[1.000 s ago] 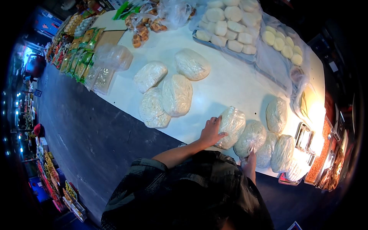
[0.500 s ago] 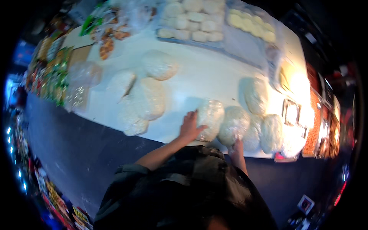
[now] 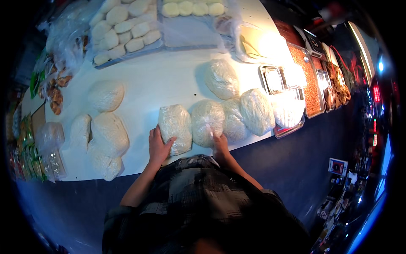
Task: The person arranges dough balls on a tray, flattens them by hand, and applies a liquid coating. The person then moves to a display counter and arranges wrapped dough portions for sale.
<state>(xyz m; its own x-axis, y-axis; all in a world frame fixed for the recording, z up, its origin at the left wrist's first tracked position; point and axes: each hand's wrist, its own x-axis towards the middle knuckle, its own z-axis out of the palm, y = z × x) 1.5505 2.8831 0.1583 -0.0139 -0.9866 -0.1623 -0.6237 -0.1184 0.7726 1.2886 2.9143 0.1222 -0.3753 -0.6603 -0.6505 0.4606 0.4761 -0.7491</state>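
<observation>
My left hand (image 3: 160, 146) lies along the left side of a clear plastic bag (image 3: 175, 127) packed with pale food, perhaps noodles. Its thumb is spread over the bag's front, apart from the other fingers. Right beside it stands a second, rounder packed bag (image 3: 207, 120). My right hand (image 3: 220, 146) grips this one at its lower right edge; some of the fingers are hidden behind the plastic. The contents look whitish and finely textured, too blurred to name surely.
Several similar bags stand to the right (image 3: 257, 112), behind (image 3: 222, 80) and at the left (image 3: 109, 133). At the back are a tray of round white dough pieces (image 3: 124, 26) and another of yellowish ones (image 3: 192, 8). Metal trays (image 3: 272, 79) stand under bright light at right.
The head view has swung to the right, so the table and bags appear further left. Both hands stay at the same two bags, which still stand side by side.
</observation>
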